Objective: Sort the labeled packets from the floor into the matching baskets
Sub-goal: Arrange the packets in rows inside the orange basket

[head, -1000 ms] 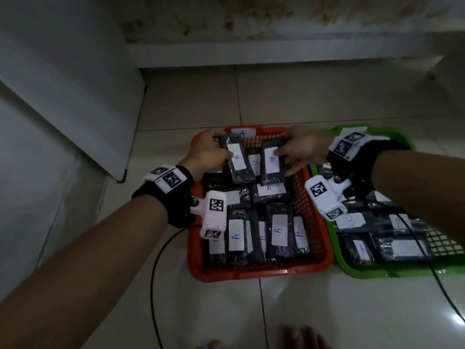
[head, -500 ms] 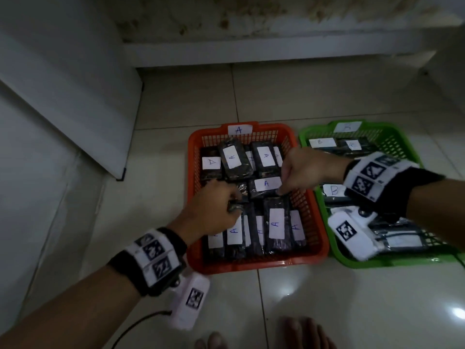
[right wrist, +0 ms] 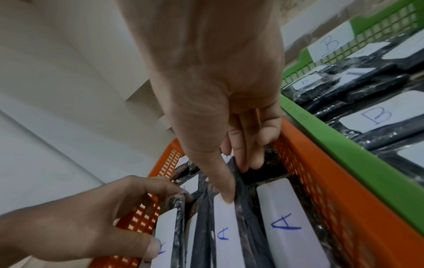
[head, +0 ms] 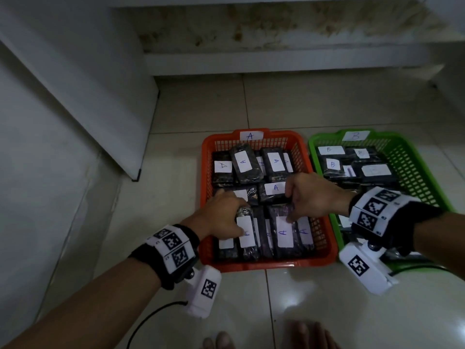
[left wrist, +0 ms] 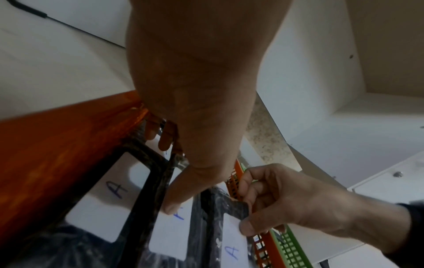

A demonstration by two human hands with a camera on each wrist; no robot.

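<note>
The two packets in hand both lie in the near row of the orange basket (head: 324, 258), whose far rim carries a paper tag marked A. The left hand (head: 224, 217) grips the far end of one black packet with a white A label (head: 245, 233): the fingers curl over its top edge and the thumb presses on the label, as the right wrist view shows. The right hand (head: 312, 197) pinches the far end of the neighbour packet (head: 283, 231), thumb on its label and fingers curled behind. I judge that both are held by the top end so that they can be pushed down and squared among the tightly packed row; a grip at the middle would not fit between the neighbours.

Around them, more A packets lie flat or overlapping toward 12 o'clock in the same basket, so the row at 6 o'clock stands on edge probably to save room. At 3 o'clock from it, just beside it, is the green basket (head: 415, 157) with a B tag and packets labeled B inside.

No loose packet shows on the tiled floor (head: 302, 311), so the sorting seems near its end. Bare toes show at 6 o'clock, and a white board (head: 75, 84) leans at 10 o'clock.
</note>
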